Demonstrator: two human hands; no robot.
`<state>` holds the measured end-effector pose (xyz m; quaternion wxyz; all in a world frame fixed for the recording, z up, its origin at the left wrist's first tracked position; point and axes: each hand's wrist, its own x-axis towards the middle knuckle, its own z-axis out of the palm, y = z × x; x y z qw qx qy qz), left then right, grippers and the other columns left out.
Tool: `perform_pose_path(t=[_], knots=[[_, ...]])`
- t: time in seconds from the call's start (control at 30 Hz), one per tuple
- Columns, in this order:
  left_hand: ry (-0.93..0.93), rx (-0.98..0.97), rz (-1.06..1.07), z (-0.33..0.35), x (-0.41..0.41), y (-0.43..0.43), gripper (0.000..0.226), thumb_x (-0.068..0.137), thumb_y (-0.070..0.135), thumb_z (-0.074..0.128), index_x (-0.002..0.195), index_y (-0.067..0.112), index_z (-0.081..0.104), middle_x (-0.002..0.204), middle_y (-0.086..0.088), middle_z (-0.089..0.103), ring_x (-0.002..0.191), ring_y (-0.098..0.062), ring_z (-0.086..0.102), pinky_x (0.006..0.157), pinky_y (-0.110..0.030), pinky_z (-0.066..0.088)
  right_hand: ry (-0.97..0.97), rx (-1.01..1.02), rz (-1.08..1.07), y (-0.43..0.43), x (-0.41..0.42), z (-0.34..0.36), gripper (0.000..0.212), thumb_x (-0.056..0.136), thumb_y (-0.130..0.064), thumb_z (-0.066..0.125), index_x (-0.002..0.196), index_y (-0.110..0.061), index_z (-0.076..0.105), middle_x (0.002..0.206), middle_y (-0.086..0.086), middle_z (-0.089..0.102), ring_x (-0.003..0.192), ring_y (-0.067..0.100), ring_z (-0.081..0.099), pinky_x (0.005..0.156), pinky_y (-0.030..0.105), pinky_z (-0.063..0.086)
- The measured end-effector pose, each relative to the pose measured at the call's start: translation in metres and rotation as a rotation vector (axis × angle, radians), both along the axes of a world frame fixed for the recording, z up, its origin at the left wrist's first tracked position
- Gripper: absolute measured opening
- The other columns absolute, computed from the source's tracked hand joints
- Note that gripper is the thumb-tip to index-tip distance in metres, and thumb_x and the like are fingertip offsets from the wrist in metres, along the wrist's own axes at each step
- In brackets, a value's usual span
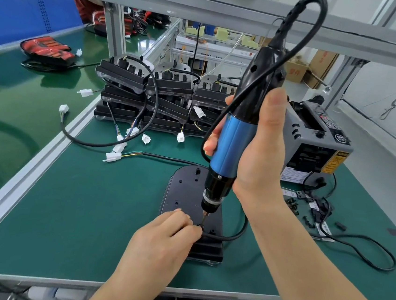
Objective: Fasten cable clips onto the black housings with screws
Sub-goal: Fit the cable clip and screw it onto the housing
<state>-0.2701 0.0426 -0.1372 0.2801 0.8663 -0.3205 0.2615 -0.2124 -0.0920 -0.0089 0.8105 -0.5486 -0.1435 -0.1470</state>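
Your screwdriver (234,141) shows a satin blue sleeve and glossy black plastic top, your housing (181,192) is matt black plastic, the mat (75,210) smooth green, the rails (25,175) brushed aluminium.

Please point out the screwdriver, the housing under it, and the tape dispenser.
screwdriver (232,142), head view, blue barrel.
housing (183,190), head view, bare top face.
tape dispenser (315,140), head view, grey front.

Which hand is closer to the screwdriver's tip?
Left. The left hand pinches the clip right beside the tip; the right hand grips the screwdriver's blue barrel higher up.
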Motion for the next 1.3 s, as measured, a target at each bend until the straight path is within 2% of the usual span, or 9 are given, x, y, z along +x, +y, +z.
perform_pose_path(t=[0.27, 0.4, 0.5, 0.6, 0.7, 0.87, 1.03, 1.2, 1.3], knots=[[0.003, 0.010, -0.001, 0.003, -0.001, 0.000, 0.025, 0.065, -0.011, 0.078, 0.077, 0.009, 0.068, 0.075, -0.001, 0.058, 0.070, -0.022, 0.063, 0.059, -0.033, 0.055, -0.019, -0.015, -0.009, 0.000, 0.001, -0.001, 0.078, 0.058, -0.083, 0.055, 0.090, -0.012, 0.061, 0.069, 0.005, 0.060, 0.048, 0.023, 0.061, 0.052, 0.032, 0.050], [0.000, 0.011, 0.000, 0.002, 0.000, 0.000, 0.027, 0.063, -0.012, 0.079, 0.076, 0.009, 0.068, 0.075, -0.001, 0.058, 0.070, -0.022, 0.063, 0.057, -0.033, 0.055, -0.011, -0.066, -0.041, -0.002, -0.001, 0.001, 0.090, 0.053, -0.081, 0.064, 0.105, -0.009, 0.053, 0.075, 0.002, 0.059, 0.050, 0.023, 0.062, 0.053, 0.033, 0.050], [-0.005, 0.002, 0.002, 0.001, 0.000, -0.001, 0.026, 0.064, -0.011, 0.078, 0.077, 0.010, 0.068, 0.075, 0.000, 0.058, 0.070, -0.021, 0.062, 0.059, -0.033, 0.055, -0.019, -0.104, -0.048, -0.003, -0.001, 0.001, 0.069, 0.054, -0.071, 0.073, 0.097, -0.020, 0.055, 0.074, -0.002, 0.058, 0.048, 0.024, 0.061, 0.052, 0.031, 0.050], [-0.036, 0.004, 0.004, 0.000, 0.001, -0.001, 0.023, 0.068, -0.008, 0.078, 0.077, 0.010, 0.068, 0.075, 0.000, 0.058, 0.070, -0.020, 0.062, 0.067, -0.030, 0.053, -0.013, -0.115, -0.049, -0.004, -0.002, 0.001, 0.062, 0.055, -0.065, 0.076, 0.094, -0.021, 0.055, 0.069, -0.008, 0.056, 0.047, 0.023, 0.061, 0.051, 0.031, 0.050], [-0.069, -0.001, 0.002, -0.001, 0.002, -0.001, 0.019, 0.072, -0.006, 0.075, 0.077, 0.011, 0.068, 0.075, 0.001, 0.058, 0.070, -0.019, 0.062, 0.073, -0.025, 0.050, -0.024, -0.123, -0.055, -0.006, -0.001, -0.001, 0.036, 0.068, -0.051, 0.077, 0.083, -0.026, 0.057, 0.065, -0.005, 0.055, 0.046, 0.023, 0.059, 0.052, 0.031, 0.049], [-0.089, -0.015, 0.007, -0.004, 0.003, -0.001, 0.015, 0.074, -0.002, 0.071, 0.079, 0.012, 0.067, 0.077, 0.002, 0.057, 0.071, -0.018, 0.061, 0.064, -0.029, 0.051, -0.040, -0.136, -0.039, -0.004, -0.001, -0.002, 0.024, 0.072, -0.044, 0.074, 0.076, -0.028, 0.056, 0.063, -0.001, 0.056, 0.046, 0.023, 0.058, 0.053, 0.032, 0.049], [-0.086, -0.013, 0.000, -0.006, 0.004, -0.001, 0.017, 0.074, 0.000, 0.069, 0.079, 0.015, 0.063, 0.078, 0.003, 0.057, 0.072, -0.018, 0.062, 0.060, -0.031, 0.053, -0.012, -0.139, -0.081, -0.009, -0.002, 0.006, 0.061, 0.056, -0.061, 0.075, 0.094, -0.018, 0.053, 0.070, -0.004, 0.056, 0.049, 0.023, 0.061, 0.053, 0.032, 0.051], [-0.092, -0.008, -0.011, -0.009, 0.006, 0.001, 0.015, 0.081, 0.009, 0.061, 0.091, 0.021, 0.060, 0.080, 0.007, 0.055, 0.076, -0.013, 0.060, 0.063, -0.027, 0.051, 0.065, -0.088, -0.225, -0.056, -0.007, 0.022, 0.068, 0.051, -0.062, 0.075, 0.095, -0.017, 0.051, 0.067, -0.005, 0.058, 0.048, 0.021, 0.060, 0.051, 0.031, 0.051], [-0.084, 0.004, -0.008, -0.006, 0.007, 0.001, 0.016, 0.087, 0.021, 0.050, 0.100, 0.024, 0.058, 0.081, 0.008, 0.052, 0.075, -0.010, 0.056, 0.055, -0.025, 0.051, 0.185, -0.097, -0.286, -0.104, -0.017, 0.028, 0.081, 0.044, -0.069, 0.075, 0.096, -0.011, 0.050, 0.063, -0.001, 0.059, 0.048, 0.019, 0.061, 0.049, 0.028, 0.052]])
